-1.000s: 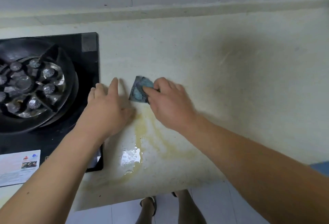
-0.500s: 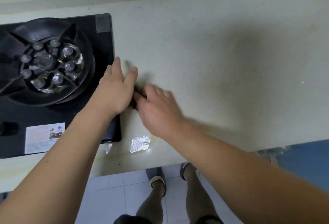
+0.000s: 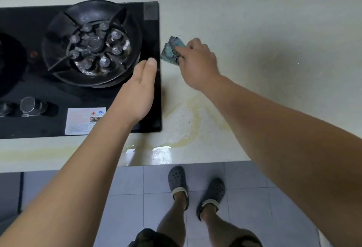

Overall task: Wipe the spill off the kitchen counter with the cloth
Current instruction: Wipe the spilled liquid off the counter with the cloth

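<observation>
The right hand (image 3: 196, 64) grips a small folded blue-green cloth with a dark mesh pattern (image 3: 172, 53), fingers curled over its near edge. The cloth is on the pale cream stone kitchen counter (image 3: 264, 31), just beside the right edge of the black glass gas hob (image 3: 150, 37); whether it presses flat on the surface or is slightly lifted cannot be told from this angle.

The left hand (image 3: 140, 91) holds nothing. Its fingers are straight and together, set over the hob's right margin, near the round black cast-iron burner ring (image 3: 92, 42).

A yellowish liquid spill (image 3: 186, 129) lies on the counter nearer the person than the cloth, apart from it, running from the hob's near right corner to the counter's front edge, where a wet patch shines.

A white printed label (image 3: 82, 121) sits on the hob's front strip. Below the counter edge, grey floor tiles (image 3: 254, 197) and two dark perforated clogs (image 3: 177, 180) on the person's feet are visible.
</observation>
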Demonstrator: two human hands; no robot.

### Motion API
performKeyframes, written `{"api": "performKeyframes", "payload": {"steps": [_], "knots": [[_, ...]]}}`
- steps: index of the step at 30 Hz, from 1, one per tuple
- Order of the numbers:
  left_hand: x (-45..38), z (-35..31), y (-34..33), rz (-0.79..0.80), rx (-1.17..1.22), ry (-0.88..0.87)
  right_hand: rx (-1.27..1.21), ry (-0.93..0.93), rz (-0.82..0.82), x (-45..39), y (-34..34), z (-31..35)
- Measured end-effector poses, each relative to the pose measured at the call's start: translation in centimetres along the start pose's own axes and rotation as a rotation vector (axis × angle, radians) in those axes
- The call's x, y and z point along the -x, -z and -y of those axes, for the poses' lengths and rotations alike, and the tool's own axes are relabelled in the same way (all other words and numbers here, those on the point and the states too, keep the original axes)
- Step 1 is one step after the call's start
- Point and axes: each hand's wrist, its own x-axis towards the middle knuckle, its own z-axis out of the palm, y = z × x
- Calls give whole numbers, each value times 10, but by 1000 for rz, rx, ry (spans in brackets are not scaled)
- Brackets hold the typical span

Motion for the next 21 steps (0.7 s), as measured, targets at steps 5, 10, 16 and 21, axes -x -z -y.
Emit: {"api": "performKeyframes", "payload": {"steps": [5, 10, 16, 21], "knots": [[19, 17, -3, -40, -34, 22, -20, 113, 53, 20, -12, 13], [42, 16, -14, -67, -103, 49, -35, 260, 94, 99, -13, 7], [70, 0, -33, -17, -230, 67, -75, 377, 134, 178, 0, -16], [69, -7, -41, 43, -393, 28, 87, -202, -135, 113, 23, -105]]}}
